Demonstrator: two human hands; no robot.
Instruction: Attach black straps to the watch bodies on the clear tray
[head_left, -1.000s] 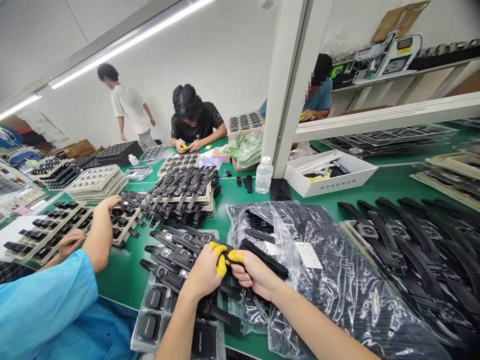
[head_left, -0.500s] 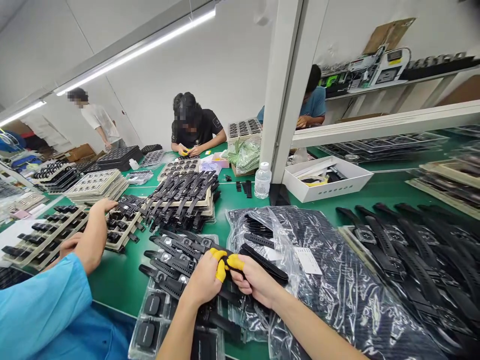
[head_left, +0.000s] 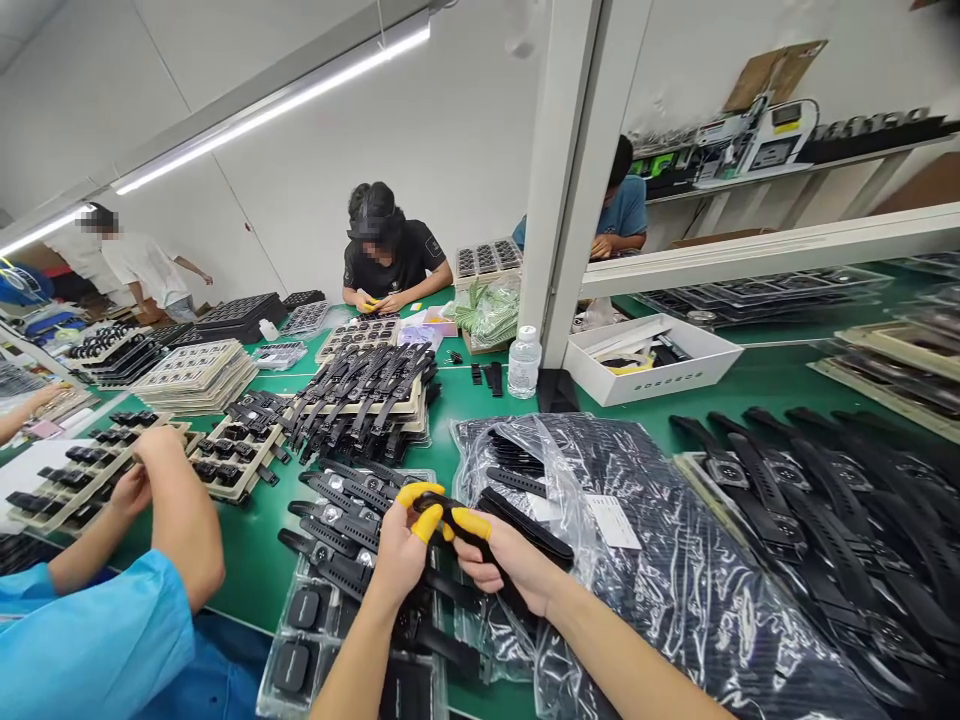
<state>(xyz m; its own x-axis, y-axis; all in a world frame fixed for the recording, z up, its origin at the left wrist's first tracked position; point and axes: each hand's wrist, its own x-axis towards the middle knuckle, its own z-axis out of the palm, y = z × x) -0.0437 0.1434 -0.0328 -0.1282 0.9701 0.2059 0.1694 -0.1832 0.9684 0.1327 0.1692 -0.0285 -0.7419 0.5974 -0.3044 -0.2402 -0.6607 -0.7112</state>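
Observation:
Yellow covers sit on some fingertips of both my hands. My left hand pinches one end of a black watch strap, whose watch head, if any, is hidden. My right hand grips the same strap just to the right, and a black length hangs below its palm. Beneath my hands, watches with black straps lie in rows on a clear plastic tray with square black pieces in its compartments. Right of my hands, loose black straps rest on a plastic bag of straps.
At left, a person in a blue sleeve works over trays of watches. Stacked strapped watches, a bottle and a white box stand behind. More watches lie at right. Another person sits opposite.
My left fingers have shifted up and opened out a little, showing more of the strap. The co-worker's arm at left has moved left and lower, and the standing person in the back has moved left.

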